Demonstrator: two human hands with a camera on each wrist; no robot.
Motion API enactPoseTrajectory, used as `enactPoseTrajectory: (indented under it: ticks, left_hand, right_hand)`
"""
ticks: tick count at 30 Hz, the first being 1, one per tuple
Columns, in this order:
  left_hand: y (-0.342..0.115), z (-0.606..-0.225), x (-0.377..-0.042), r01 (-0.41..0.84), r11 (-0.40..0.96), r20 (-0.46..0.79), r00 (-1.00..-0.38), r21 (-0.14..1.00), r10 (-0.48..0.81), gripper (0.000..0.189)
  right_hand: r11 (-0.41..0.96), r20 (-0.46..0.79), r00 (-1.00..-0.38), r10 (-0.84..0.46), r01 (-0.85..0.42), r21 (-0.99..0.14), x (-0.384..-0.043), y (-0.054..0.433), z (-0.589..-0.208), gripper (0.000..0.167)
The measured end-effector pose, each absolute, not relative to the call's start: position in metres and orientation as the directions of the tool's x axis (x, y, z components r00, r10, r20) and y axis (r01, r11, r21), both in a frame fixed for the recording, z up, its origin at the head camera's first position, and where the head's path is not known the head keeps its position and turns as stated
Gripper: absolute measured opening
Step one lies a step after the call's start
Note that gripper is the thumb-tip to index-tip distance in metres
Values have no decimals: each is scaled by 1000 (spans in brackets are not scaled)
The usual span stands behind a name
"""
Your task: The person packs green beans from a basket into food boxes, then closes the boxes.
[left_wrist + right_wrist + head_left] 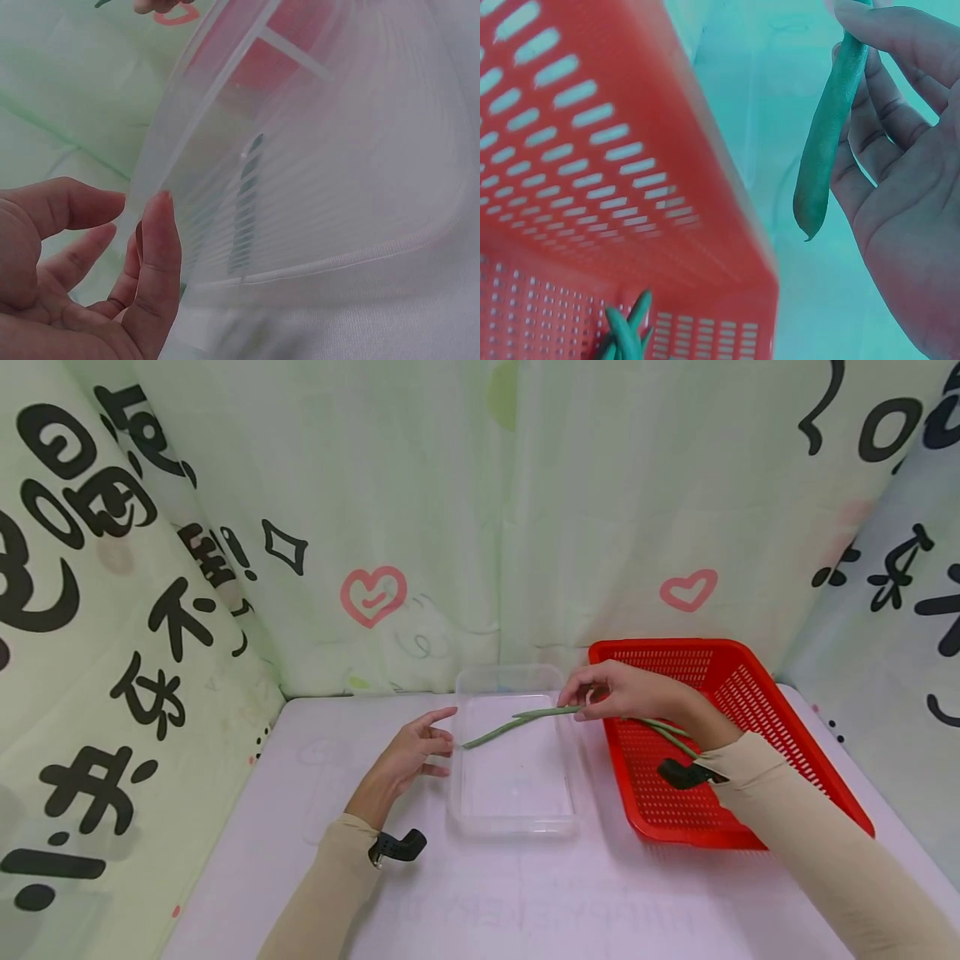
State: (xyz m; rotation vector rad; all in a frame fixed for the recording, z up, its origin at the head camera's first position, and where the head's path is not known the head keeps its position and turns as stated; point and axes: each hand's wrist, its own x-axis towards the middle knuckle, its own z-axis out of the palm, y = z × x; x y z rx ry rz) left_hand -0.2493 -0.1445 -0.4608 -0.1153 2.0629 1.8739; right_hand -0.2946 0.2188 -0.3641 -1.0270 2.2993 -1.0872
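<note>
Right grip: right hand [624,687] pinching a bean [826,142], thumb against fingers
Held bean: over the far right part of the tub [517,785], by my head view
Left grip: left hand [407,752] holding nothing, fingers bent beside tub; I can't tell contact
Tub: second bean [487,737] inside
Basket [663,810]: right of tub, more beans [624,335] inside

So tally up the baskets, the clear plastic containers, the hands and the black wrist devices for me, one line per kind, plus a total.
Red basket: 1
Clear container: 1
Hands, left hand and right hand: 2
Black wrist devices, one on each wrist: 2
Total: 6
</note>
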Motion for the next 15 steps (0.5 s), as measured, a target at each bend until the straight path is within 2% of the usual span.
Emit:
enactPoseTrajectory:
  ticks: [7,15]
  left_hand:
    - [-144,-462,-251,-287,116,-303,-937,951,173,55]
    - [-144,-463,-251,-298,108,-313,-933,948,178,54]
  right_hand:
    - [379,-20,-608,-794,-468,-799,-299,201,-368,22]
    - [375,-38,-586,-809,-466,-801,-304,181,-374,21]
